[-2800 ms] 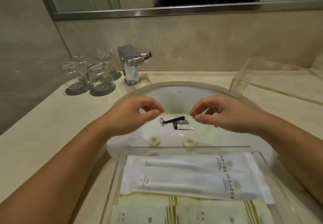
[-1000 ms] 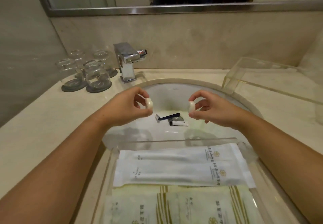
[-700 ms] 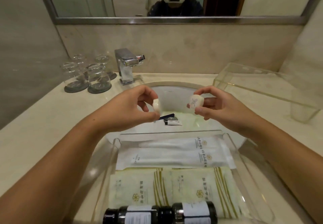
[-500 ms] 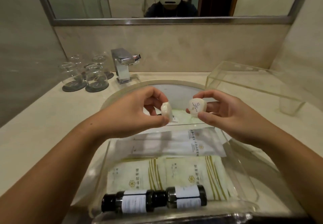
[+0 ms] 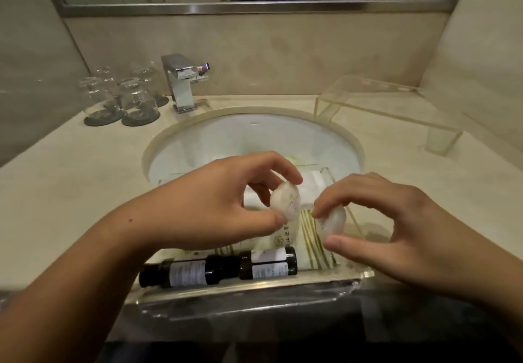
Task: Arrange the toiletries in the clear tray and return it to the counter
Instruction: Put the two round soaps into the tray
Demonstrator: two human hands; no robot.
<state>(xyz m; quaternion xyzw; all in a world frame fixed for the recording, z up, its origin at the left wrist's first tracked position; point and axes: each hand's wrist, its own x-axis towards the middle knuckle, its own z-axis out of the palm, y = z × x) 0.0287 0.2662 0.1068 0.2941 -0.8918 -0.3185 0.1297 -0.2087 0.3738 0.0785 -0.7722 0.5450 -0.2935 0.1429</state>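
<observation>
While each soap sits pinched between thumb and fingertips, the left soap (image 5: 284,200) and right soap (image 5: 331,219) hang directly over the tray (image 5: 249,292). So the drop is straight down (onto sachets (image 5: 308,238), beyond the bottles (image 5: 218,268)). The left hand (image 5: 215,207) and right hand (image 5: 396,226) are about equally near, the tray straddling the sink (image 5: 198,141).

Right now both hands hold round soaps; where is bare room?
Counter between the upturned glasses and sink rim is bare; so is counter between rim and acrylic riser. The clear tray is crowded: dark bottles, sachets.
</observation>
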